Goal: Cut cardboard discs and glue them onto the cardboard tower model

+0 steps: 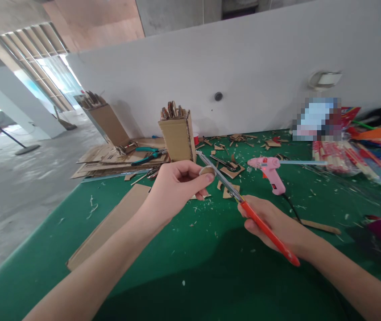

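Left hand (179, 185): pinching small, round, brown cardboard-like disc (206, 170) | Right hand (272, 213): wrapped around long grey-metal tool with red handle (259, 220) | Disc position: above green tabletop (177, 249), beside tool's metal end; contact unclear

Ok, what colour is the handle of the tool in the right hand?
The handle is bright orange-red, seen in the head view.

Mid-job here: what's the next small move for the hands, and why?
Probably a small trimming snip at the rim of the cardboard disc: the left hand pinches it up off the table, and the right hand holds the red-handled scissors with the blades right beside its edge. Whether they touch it, I can't tell.
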`<move>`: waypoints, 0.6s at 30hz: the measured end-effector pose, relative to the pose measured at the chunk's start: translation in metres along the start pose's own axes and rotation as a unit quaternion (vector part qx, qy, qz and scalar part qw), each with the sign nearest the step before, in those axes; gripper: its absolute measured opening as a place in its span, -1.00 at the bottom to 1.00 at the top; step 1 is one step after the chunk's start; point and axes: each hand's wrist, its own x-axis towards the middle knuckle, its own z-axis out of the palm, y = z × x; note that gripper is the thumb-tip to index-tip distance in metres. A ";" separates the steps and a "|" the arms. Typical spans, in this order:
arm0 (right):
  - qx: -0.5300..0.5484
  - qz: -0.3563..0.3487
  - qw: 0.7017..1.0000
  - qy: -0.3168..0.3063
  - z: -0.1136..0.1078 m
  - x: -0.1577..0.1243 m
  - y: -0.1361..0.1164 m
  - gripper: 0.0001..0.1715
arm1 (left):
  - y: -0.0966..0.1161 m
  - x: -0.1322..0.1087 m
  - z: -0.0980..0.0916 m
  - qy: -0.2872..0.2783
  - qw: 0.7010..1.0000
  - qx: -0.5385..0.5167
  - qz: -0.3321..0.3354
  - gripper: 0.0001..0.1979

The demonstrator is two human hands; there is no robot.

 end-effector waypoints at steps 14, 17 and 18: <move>-0.051 -0.017 0.998 0.038 0.003 0.001 -0.005 -0.51 | 0.000 0.002 -0.001 -0.006 1.000 -0.017 -0.021 -0.85; -0.052 -0.007 0.997 0.054 0.004 0.002 -0.006 -0.52 | -0.008 0.002 0.007 -0.002 0.996 -0.092 -0.019 -0.87; -0.051 -0.004 0.997 0.060 0.005 0.002 -0.006 -0.53 | -0.010 0.001 0.011 -0.002 0.993 -0.120 -0.016 -0.87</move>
